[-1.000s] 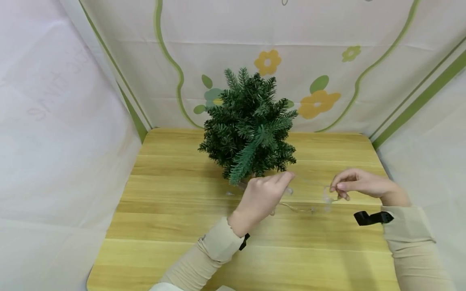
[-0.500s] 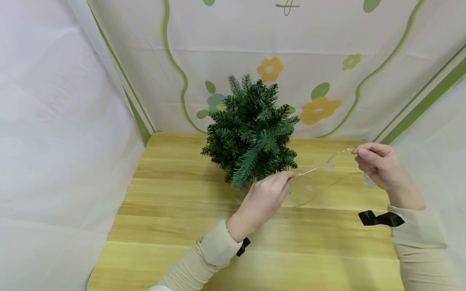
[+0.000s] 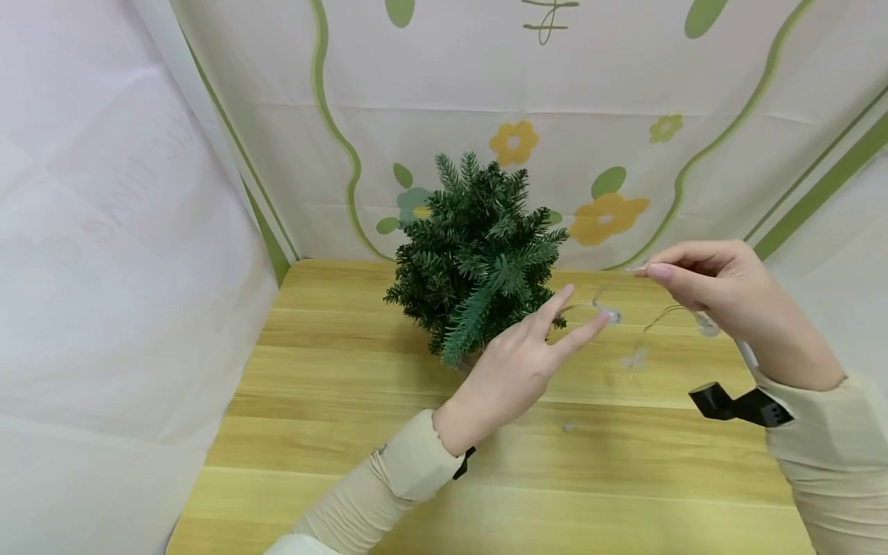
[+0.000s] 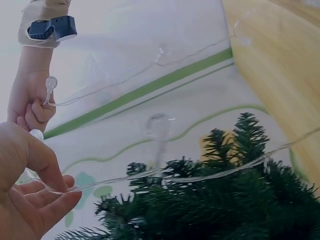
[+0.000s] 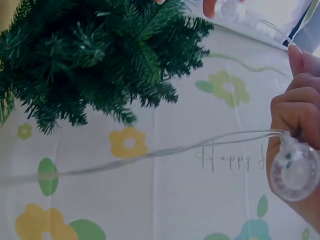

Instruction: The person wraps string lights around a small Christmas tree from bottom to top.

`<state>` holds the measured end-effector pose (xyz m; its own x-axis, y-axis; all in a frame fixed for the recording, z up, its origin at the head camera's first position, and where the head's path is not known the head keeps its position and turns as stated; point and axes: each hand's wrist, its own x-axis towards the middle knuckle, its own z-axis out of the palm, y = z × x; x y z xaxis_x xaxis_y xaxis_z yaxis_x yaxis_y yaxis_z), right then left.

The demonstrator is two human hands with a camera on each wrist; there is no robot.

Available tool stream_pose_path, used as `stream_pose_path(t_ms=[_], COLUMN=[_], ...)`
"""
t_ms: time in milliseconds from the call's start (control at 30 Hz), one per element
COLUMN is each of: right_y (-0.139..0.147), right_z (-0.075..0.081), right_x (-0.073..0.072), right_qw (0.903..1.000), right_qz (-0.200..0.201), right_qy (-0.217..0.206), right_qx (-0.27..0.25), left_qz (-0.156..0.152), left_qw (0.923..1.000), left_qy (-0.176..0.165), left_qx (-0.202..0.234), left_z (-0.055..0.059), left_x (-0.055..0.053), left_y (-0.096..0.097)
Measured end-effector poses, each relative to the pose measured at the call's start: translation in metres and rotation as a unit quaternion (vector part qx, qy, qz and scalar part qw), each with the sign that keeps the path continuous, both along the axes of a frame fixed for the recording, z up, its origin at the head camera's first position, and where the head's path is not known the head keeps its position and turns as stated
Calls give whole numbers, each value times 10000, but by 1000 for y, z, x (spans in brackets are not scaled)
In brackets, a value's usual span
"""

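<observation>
Left hand (image 3: 516,366) with thumb and forefinger spread apart, clear bulb (image 3: 612,315) right by the thumb; right hand (image 3: 731,304) pinching the string lights (image 5: 230,10) in its fingers, above the desk (image 3: 312,370), beside the artificial pine tree (image 3: 479,247).

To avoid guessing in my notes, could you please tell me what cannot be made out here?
- Tree: head view, itself and the left hand mostly hide its base.
- Light string: left wrist view, further length cut off by right edge.
- Dangling bulb: left wrist view, details lost to blur.
- Backdrop lettering: right wrist view, end hidden by right hand.
</observation>
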<state>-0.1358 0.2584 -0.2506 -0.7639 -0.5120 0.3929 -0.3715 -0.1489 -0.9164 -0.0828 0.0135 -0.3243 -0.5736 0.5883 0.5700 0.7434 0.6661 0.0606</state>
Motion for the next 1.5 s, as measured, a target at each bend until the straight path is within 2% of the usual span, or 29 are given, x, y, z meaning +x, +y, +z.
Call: stream_pose_path(t_ms=[100, 167, 333, 467, 600, 733, 800, 1000, 1067, 1300, 1433, 1500], right_y=[-4, -8, -17, -22, -25, -23, -22, -22, -23, -21, -14, -10], right_z=[7, 10, 14, 18, 19, 19, 19, 17, 17, 15, 9, 6], right_x=[2, 4, 7, 11, 14, 14, 13, 8, 7, 6, 2, -2], right_qw=[9992, 9981, 9969, 9961, 9967, 9969, 9952, 9820, 9782, 9821, 9796, 9774], right_qz=[58, 76, 157, 137, 197, 619, 844, 1736, 1952, 1765, 1820, 1892], right_qy=[-11, 46, 265, 339, 424, 379, 380, 713, 694, 393, 503, 517], right_qx=[387, 605, 723, 806, 658, 310, 314, 232, 165, 524, 690, 793], left_qz=[-78, -82, 131, 274, 395, 386, 320, -116, -227, -500, -869, -1088], left_qw=[10000, 9998, 9940, 9874, 9836, 9829, 9832, 9873, 9880, 9913, 9878, 9828], left_qy=[-19, 163, 1088, 1556, 1752, 1743, 1695, 1070, 874, 89, -526, -923], left_qx=[44, 75, 42, 46, 168, 448, 605, 1169, 1253, 1218, 1184, 1173], left_z=[6, 8, 13, 21, 33, 46, 52, 64, 66, 67, 69, 70], left_x=[1, 1, 1, 3, 6, 10, 11, 14, 15, 15, 13, 13], left_y=[0, 0, 2, 1, -4, -11, -14, -18, -19, -23, -27, -29])
